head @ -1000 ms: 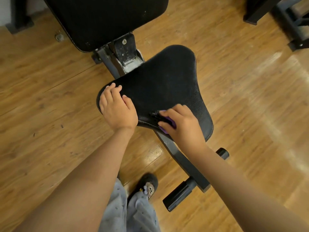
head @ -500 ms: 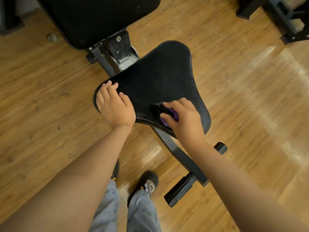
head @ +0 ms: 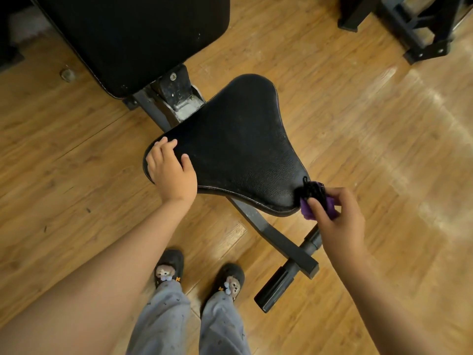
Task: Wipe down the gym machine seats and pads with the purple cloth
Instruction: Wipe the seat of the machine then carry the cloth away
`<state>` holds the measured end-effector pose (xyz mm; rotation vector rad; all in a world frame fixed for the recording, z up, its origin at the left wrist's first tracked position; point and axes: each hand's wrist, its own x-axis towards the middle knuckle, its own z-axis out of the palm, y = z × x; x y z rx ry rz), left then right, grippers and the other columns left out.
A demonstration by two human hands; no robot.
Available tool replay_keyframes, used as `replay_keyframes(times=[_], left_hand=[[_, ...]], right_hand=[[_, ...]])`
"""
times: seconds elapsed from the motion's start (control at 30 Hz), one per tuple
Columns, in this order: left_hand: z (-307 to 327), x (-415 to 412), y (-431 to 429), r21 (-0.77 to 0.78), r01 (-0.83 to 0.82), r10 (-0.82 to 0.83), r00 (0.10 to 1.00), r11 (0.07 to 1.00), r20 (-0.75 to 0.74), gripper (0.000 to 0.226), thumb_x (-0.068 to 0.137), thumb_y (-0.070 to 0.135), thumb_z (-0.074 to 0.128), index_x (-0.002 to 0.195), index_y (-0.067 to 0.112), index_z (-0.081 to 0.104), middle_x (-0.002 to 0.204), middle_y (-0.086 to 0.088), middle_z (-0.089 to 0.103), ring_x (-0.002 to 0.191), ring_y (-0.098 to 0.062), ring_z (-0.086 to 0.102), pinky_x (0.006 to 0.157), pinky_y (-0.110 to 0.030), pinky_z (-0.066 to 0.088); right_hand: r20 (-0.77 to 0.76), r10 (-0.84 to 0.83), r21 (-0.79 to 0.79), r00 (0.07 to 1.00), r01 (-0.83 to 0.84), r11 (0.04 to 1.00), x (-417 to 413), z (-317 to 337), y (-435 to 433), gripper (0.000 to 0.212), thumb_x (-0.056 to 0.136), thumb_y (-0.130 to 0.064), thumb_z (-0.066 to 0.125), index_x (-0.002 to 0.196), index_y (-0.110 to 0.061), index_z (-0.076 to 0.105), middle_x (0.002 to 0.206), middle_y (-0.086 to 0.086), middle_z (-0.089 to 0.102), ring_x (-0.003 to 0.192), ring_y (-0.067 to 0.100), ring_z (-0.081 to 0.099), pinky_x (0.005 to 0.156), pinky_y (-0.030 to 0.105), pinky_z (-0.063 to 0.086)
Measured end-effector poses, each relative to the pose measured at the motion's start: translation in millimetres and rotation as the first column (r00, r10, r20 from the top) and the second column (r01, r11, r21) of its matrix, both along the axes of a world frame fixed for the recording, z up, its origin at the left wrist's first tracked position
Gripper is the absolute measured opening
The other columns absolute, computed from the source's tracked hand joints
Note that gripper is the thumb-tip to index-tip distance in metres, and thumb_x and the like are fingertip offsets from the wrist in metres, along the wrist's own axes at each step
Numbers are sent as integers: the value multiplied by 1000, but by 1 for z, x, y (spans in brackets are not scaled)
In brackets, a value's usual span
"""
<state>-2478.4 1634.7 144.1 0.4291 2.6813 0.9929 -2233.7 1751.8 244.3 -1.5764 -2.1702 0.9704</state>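
Wiping at the corner now: the right hand is bunching a small crumpled purple cloth and pressing it against the black, textured leather seat at its rounded edge, down around four o'clock on the pad. The fingers are curled closed around the cloth, with a dark tangle, maybe a cord or trim, poking out on top; I cannot tell what it is. Over at nine o'clock, the left hand is lying on the opposite corner, fingers spread and relaxed, holding nothing, just steadying the seat. The two hands are sitting well apart, one at each near corner.

Judging from this, the seat wipe is the step in hand, and it is reaching the rim. The broad middle and the narrow far end at twelve o'clock are looking matte and unreached from here, so the next move is probably calling for a long stroke back across the leather. The large black back pad beyond, at eleven o'clock, is waiting its turn.
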Motion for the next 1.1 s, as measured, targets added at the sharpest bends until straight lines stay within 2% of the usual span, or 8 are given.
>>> replay_keyframes(times=[0.1,0.23,0.37,0.5,0.73,0.9,0.97,1.1], left_hand=[[5,-6,-20,64,108,-108,994,992,-5,41,97,14,50,138,10,46,149,-6,37,138,-23,31,112,-34,29],[1,-12,-39,-54,146,-148,988,988,-48,48,97,24,51,142,10,40,151,-6,32,138,-25,30,110,-43,28],[-10,-13,-47,-75,194,-195,981,978,-6,55,99,34,46,145,7,34,152,-10,31,138,-30,30,109,-49,29],[-13,-12,-48,-16,182,-182,983,983,22,57,98,36,43,145,6,34,152,-11,31,138,-29,30,110,-50,33],[-13,-17,-52,65,184,-188,979,981,77,58,95,38,47,144,10,36,151,-7,33,135,-27,33,107,-47,38],[-10,-25,-63,187,155,-182,973,970,141,55,96,28,54,146,16,36,153,1,29,141,-14,26,113,-39,33],[-12,-23,-69,237,83,-135,967,968,215,59,96,28,56,148,18,31,154,0,27,142,-13,26,113,-33,31],[-13,-17,-69,310,-115,-40,892,944,451,64,93,31,58,149,23,27,152,0,32,140,-12,32,108,-24,35]], right_hand=[[-15,11,0,1000,-11,1000,-19,0,-15,25,86,-17,69,106,-23,54,104,-6,60,97,8,60,81,25,53],[-68,15,-30,998,-17,999,-58,-8,-27,32,86,-21,69,114,-23,54,109,-10,57,99,-8,55,77,7,46],[50,81,-9,995,-80,997,-102,-25,-38,28,88,-28,67,113,-20,58,102,-11,52,90,1,51,75,13,41],[125,100,102,987,-113,988,-136,-43,-55,26,90,-28,65,109,-11,62,100,1,54,93,16,53,76,30,47],[190,322,95,927,-344,934,-175,-55,-70,28,89,-25,65,114,-11,62,101,1,53,97,14,46,76,19,33],[169,171,121,971,-193,974,-197,-59,-44,27,89,-26,66,111,-10,63,103,4,55,99,19,50,79,23,37],[164,275,82,947,-291,953,-217,-64,-62,27,88,-24,67,110,-9,64,102,5,55,98,20,50,78,24,36],[201,538,79,819,-561,824,-230,-71,-68,28,87,-20,68,110,-4,64,100,10,56,99,27,51,75,32,42]])
